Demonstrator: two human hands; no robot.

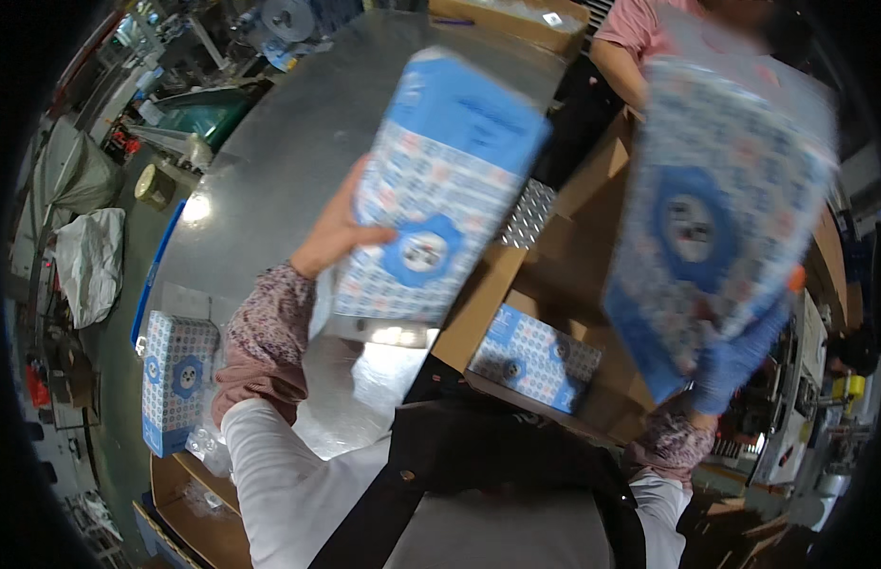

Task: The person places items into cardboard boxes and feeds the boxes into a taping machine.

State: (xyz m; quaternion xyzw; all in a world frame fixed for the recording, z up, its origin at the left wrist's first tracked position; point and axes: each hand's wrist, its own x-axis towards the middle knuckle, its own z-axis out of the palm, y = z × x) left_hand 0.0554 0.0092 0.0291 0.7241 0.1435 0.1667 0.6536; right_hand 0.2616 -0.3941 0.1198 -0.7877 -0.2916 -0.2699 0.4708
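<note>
Hands [334, 237] [734, 356] each gripping a blue patterned box [440, 190] [715, 218] above metal table [298, 142].

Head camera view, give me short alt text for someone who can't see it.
A person holds up two blue-and-white patterned boxes, one in the left hand and one in the right hand, above a shiny metal table and an open cardboard carton holding another such box.

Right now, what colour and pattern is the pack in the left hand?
The pack is blue and white with a fine tiled print and a blue badge, seen in the head view.
</note>
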